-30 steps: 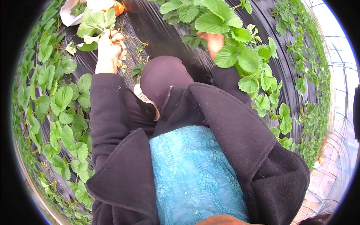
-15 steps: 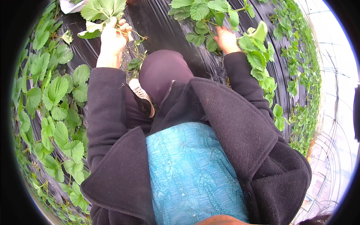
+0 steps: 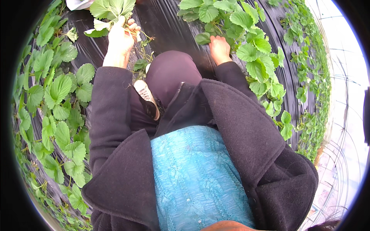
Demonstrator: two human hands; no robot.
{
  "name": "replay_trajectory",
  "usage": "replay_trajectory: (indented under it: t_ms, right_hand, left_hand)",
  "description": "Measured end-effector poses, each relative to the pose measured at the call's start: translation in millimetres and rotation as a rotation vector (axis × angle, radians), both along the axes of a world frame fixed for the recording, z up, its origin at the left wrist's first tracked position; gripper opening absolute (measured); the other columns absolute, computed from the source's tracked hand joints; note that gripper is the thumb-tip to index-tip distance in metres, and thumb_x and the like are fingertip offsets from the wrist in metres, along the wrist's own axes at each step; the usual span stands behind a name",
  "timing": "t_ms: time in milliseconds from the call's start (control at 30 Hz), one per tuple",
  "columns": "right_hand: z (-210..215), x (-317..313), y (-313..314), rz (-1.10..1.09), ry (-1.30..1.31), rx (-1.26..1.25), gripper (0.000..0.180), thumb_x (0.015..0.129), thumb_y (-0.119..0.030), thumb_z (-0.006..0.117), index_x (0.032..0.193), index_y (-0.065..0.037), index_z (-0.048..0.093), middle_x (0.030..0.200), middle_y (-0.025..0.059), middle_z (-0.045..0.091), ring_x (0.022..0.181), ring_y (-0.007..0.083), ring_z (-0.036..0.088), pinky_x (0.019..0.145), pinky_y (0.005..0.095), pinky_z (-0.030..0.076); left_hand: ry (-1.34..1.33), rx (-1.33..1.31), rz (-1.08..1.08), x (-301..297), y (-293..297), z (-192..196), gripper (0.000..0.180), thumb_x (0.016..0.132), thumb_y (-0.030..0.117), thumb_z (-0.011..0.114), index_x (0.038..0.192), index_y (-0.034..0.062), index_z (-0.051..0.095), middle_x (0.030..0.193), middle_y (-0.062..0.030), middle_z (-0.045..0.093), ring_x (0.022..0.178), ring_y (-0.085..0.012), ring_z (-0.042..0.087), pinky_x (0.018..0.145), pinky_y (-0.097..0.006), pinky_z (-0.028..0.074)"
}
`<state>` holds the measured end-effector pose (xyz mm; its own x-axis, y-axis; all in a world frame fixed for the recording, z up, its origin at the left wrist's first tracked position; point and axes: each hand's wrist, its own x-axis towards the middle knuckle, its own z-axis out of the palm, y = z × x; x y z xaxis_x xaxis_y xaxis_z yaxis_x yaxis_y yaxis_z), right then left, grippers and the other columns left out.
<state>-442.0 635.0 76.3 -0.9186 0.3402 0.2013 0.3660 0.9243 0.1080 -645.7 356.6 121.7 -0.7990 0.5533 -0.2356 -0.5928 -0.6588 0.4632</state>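
My left hand (image 3: 121, 40) is closed around a bunch of picked strawberry leaves (image 3: 111, 9), their thin stems and runners poking out between thumb and fingers. My right hand (image 3: 219, 49) is at the near left edge of a leafy strawberry plant (image 3: 243, 23), its fingers curled in. A single strawberry leaf (image 3: 202, 38) sits at those fingertips and appears pinched there; its stem is hidden. Below the left hand, a thin trailing runner with small leaves (image 3: 140, 63) lies on the black plastic film.
Shiny black plastic film (image 3: 158, 23) covers the bed. Dense strawberry plants (image 3: 58, 92) line the left; another green row (image 3: 304, 77) runs along the right. My bent knee (image 3: 173, 71) and shoe (image 3: 144, 92) stand between the rows. A white object (image 3: 79, 4) lies at the far left.
My right hand has drawn left and slightly nearer, out from among the plant's leaves, which have shifted. My left hand with its leaf bunch has moved slightly right.
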Motion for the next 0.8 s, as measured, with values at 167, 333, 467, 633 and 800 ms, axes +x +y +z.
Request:
replay_trajectory:
  t_ms: [167, 333, 467, 633, 800]
  right_hand:
    - [-17, 14, 0, 0.291, 0.514, -0.363, 0.010, 0.083, -0.011, 0.050, 0.089, -0.005, 0.056, 0.070, 0.0077, 0.055, 0.064, 0.0228, 0.054, 0.059, 0.0338, 0.043]
    - [-14, 39, -54, -0.097, 0.339, -1.254, 0.019, 0.089, -0.017, 0.045, 0.098, -0.005, 0.056, 0.063, 0.0005, 0.052, 0.054, 0.0075, 0.047, 0.052, 0.0247, 0.041]
    - [7, -5, -30, 0.117, 0.309, -0.126, 0.025, 0.085, -0.018, 0.048, 0.101, 0.000, 0.054, 0.090, 0.0137, 0.059, 0.075, 0.0271, 0.057, 0.065, 0.0392, 0.045]
    - [9, -51, 18, -0.163, 0.200, 0.229, 0.071, 0.076, -0.045, 0.057, 0.116, 0.010, 0.037, 0.111, 0.0255, 0.049, 0.108, 0.0355, 0.045, 0.089, 0.0428, 0.036]
    - [-6, -66, 30, -0.287, 0.070, -0.027, 0.056, 0.077, -0.041, 0.056, 0.105, 0.006, 0.044, 0.098, 0.0231, 0.057, 0.095, 0.0350, 0.055, 0.081, 0.0426, 0.043]
  left_hand:
    - [-0.036, 0.015, 0.005, 0, 2, 0, 0.019, 0.091, 0.020, 0.040, 0.095, 0.0025, 0.045, 0.068, -0.0055, 0.045, 0.054, -0.0151, 0.040, 0.059, -0.034, 0.041]
    - [-0.016, -0.038, 0.042, 5, 3, 5, 0.018, 0.092, 0.021, 0.039, 0.093, 0.0031, 0.038, 0.070, -0.0061, 0.041, 0.053, -0.0138, 0.036, 0.058, -0.032, 0.039]
    - [-0.045, -0.040, 0.032, 8, 6, 8, 0.019, 0.092, 0.021, 0.040, 0.097, 0.0033, 0.039, 0.069, -0.0061, 0.042, 0.053, -0.0144, 0.036, 0.058, -0.032, 0.039]
    - [-0.043, -0.053, 0.051, 8, 4, 11, 0.017, 0.091, 0.020, 0.041, 0.095, 0.0037, 0.040, 0.068, -0.0059, 0.042, 0.053, -0.0150, 0.036, 0.057, -0.032, 0.038]
    - [-0.028, -0.027, 0.032, 6, 6, 9, 0.017, 0.091, 0.020, 0.041, 0.094, 0.0032, 0.042, 0.068, -0.0053, 0.041, 0.053, -0.0143, 0.036, 0.059, -0.032, 0.037]
